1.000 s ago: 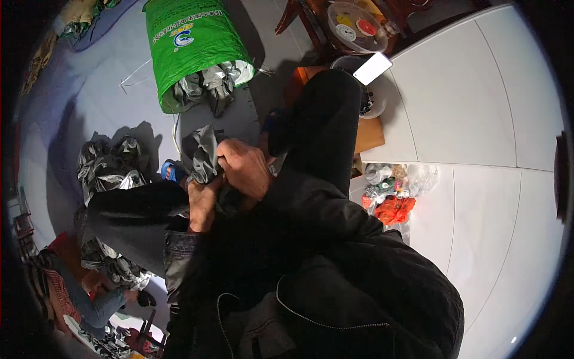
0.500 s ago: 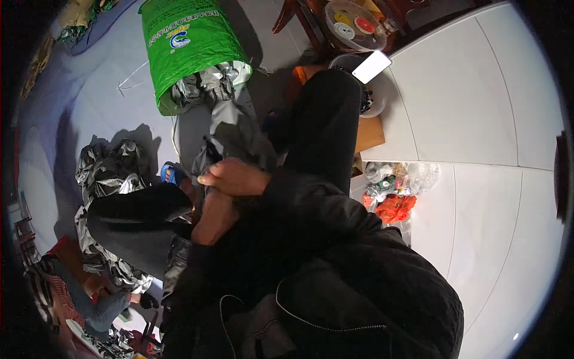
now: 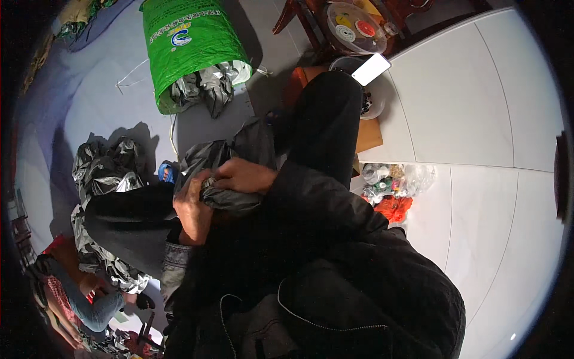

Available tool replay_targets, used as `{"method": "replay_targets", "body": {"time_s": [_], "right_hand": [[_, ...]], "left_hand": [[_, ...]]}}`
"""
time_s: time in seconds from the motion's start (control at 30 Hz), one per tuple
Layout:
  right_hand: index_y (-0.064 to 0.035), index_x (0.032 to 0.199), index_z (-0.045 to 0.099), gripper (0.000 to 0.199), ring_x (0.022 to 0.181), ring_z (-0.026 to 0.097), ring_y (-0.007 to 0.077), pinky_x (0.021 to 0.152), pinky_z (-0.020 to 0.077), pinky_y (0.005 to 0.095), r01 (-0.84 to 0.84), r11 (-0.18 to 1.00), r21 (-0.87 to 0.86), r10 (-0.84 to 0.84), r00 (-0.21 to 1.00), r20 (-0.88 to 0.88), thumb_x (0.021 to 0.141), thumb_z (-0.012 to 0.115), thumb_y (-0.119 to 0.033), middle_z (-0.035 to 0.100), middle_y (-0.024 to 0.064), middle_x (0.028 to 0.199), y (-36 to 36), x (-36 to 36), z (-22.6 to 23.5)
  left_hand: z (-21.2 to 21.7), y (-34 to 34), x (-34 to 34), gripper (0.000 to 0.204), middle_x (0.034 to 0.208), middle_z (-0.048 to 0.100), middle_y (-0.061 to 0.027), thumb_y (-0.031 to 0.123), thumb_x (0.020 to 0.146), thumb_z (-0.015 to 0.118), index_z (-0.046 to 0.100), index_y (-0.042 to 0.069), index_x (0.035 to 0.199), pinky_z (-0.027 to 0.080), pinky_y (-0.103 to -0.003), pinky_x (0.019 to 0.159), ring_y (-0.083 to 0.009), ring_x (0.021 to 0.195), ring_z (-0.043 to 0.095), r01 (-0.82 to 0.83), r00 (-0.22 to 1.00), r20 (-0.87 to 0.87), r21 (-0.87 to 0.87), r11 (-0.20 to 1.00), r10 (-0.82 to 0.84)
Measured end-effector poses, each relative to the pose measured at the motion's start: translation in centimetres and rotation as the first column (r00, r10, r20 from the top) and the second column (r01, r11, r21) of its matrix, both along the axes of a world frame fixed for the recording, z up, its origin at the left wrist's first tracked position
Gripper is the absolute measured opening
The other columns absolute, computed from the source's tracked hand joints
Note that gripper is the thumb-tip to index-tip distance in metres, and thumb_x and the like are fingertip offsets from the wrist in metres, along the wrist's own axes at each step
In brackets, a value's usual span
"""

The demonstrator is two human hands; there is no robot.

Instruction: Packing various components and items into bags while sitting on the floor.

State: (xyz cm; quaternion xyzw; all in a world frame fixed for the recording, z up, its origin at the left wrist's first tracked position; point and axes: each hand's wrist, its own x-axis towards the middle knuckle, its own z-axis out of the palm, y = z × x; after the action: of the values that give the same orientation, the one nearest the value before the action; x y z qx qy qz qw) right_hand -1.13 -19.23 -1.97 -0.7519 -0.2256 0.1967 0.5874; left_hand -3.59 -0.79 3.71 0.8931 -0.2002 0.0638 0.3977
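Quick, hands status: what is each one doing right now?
Left hand: closed on the grey plastic bag, gripping it from below.
Right hand: closed over the same bag from above.

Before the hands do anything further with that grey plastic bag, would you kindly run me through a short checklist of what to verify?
1. Left hand grips the grey plastic bag: ok, fingers closed on a crumpled fold.
2. Right hand on the same bag: ok, it lies over the top of the bundle.
3. Bag clear of the floor: ok, held above the lap.
4. Bag whole, no tears: cannot tell, too crumpled.
5. Green sack open: ok, it lies on its side with grey bags showing in its mouth.
6. Pile of grey bags in reach: ok, probably, it lies just left of the hands.
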Motion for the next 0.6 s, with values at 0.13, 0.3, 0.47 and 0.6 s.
{"method": "replay_targets", "body": {"time_s": [0.13,0.3,0.47,0.6], "right_hand": [[0.0028,0.08,0.062,0.041,0.079,0.06,0.0436,0.069,0.0451,0.0494,0.032,0.993,-0.109,-0.031,0.999,0.009,0.092,0.056,-0.036,0.059,0.0261,0.076,0.9,-0.3,-0.5],[0.0019,0.08,0.062,0.04,0.078,0.06,0.0447,0.068,0.0442,0.0507,0.126,0.992,-0.031,-0.123,0.989,0.076,0.092,0.055,-0.036,0.058,0.0265,0.077,1.8,-1.4,-0.7],[0.0012,0.082,0.062,0.039,0.077,0.06,0.0449,0.067,0.0446,0.0506,0.148,0.988,-0.053,-0.145,0.988,0.063,0.093,0.053,-0.036,0.058,0.0263,0.077,1.6,-1.7,0.0],[0.0014,0.082,0.061,0.04,0.076,0.059,0.0453,0.066,0.0444,0.05,0.214,0.974,-0.078,-0.207,0.974,0.093,0.093,0.052,-0.036,0.057,0.0262,0.076,2.1,-1.6,0.0]], "left_hand": [[-0.5,0.3,0.2,0.051,0.101,0.07,-0.0189,-0.015,0.066,0.046,0.066,0.002,0.109,0.052,-0.037,0.086,-0.0345,0.097,0.068,-0.052,0.997,-0.058,-0.011,0.999,0.051],[-0.4,0.5,0.4,0.045,0.097,0.069,-0.0195,-0.016,0.067,0.049,0.066,0.002,0.106,0.053,-0.037,0.082,-0.0342,0.094,0.069,-0.073,0.986,-0.159,-0.087,0.994,0.058],[-0.7,0.3,0.5,0.043,0.095,0.069,-0.0202,-0.015,0.068,0.047,0.065,0.0,0.104,0.053,-0.037,0.08,-0.0337,0.092,0.069,-0.064,0.986,-0.16,-0.117,0.991,0.044],[-1.0,0.2,0.7,0.047,0.093,0.07,-0.0208,-0.015,0.066,0.043,0.066,0.0,0.104,0.051,-0.035,0.084,-0.0327,0.093,0.069,-0.126,0.971,-0.211,-0.062,0.99,0.11]]}}
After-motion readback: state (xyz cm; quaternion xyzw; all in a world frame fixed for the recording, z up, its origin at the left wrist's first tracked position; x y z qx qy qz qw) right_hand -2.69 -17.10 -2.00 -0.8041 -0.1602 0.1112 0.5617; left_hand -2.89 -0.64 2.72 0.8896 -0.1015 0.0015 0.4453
